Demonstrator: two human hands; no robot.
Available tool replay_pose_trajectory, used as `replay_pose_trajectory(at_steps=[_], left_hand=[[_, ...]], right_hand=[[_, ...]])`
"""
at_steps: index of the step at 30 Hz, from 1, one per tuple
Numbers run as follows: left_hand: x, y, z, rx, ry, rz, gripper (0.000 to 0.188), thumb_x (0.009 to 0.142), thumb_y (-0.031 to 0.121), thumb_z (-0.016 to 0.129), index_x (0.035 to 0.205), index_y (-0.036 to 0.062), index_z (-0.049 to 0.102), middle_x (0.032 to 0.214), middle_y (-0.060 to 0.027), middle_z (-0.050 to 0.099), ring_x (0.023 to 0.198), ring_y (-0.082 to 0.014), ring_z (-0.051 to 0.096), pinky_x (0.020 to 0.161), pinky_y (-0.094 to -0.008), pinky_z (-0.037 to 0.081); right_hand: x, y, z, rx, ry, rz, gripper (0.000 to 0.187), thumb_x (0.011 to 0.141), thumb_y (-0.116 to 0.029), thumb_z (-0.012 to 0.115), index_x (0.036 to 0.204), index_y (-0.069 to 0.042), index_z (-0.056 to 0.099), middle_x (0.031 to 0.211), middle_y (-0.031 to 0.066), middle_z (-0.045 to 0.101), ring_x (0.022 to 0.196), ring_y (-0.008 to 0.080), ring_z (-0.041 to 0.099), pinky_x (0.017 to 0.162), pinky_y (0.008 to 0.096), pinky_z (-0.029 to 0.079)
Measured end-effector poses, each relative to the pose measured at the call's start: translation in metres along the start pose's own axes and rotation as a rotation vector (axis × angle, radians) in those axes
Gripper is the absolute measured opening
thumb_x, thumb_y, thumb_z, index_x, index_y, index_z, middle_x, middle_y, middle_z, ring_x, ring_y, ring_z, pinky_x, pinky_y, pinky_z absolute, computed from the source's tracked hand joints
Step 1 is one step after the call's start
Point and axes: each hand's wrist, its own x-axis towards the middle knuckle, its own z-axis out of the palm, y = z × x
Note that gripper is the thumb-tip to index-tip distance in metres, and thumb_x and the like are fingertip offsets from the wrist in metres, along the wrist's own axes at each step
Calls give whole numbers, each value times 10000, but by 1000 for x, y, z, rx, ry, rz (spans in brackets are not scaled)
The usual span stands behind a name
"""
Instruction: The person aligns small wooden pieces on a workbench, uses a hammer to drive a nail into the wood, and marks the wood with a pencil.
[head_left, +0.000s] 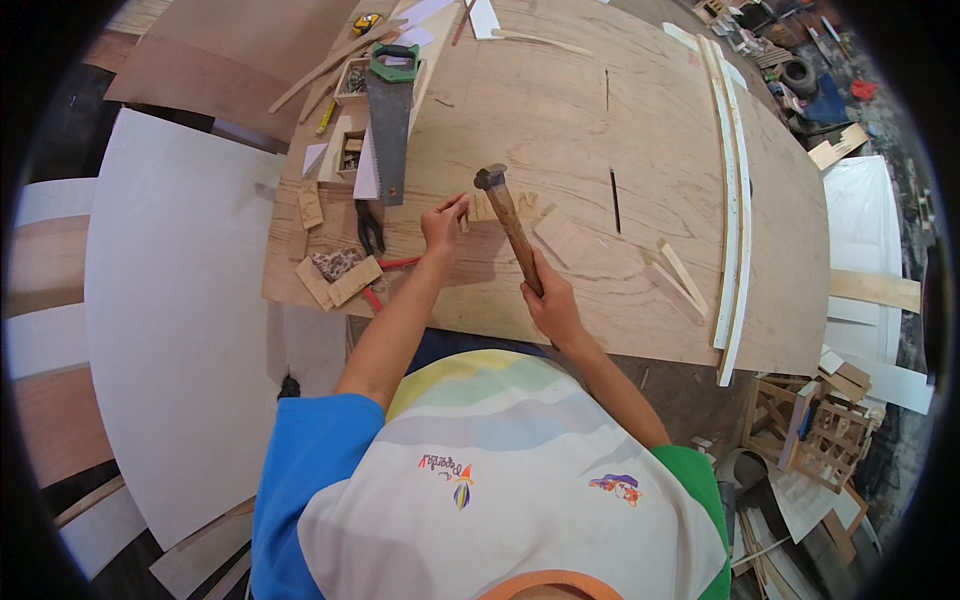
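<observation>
At the left of the bench [660, 130], a green-handled handsaw [388, 135] lies beyond the left grip [444, 222], whose fingertips are pinched together at the near end of a small wooden piece [484, 208]; whether they clasp anything cannot be told. That piece lies just right of them, beside the head of the hammer [515, 229]. The right grip [556, 306] is wrapped around the hammer's lower handle, head pointing away. Farther right lies a dark pencil [615, 202].
</observation>
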Motion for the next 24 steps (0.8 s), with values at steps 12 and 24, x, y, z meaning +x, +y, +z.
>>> replay_pose_trajectory(at_steps=[12, 24], left_hand=[[-17, 7, 14, -140, 14, 28, 254, 865, 74, 738, 1078, -63, 721, 1017, -102, 734, 875, -145, 683, 802, -245, 527], [-14, -1, 9, -57, 107, 58, 253, 864, 100, 756, 1065, -52, 731, 984, -74, 734, 849, -134, 679, 775, -227, 529]], right_hand=[[-3, 10, 8, -76, -30, 7, 696, 815, 45, 643, 1461, 2, 387, 1042, 265, 627, 896, 421, 625, 799, 409, 507], [-2, 18, 18, -119, -23, -19, 693, 829, 23, 639, 1470, -3, 375, 1013, 263, 624, 891, 427, 614, 777, 416, 503]])
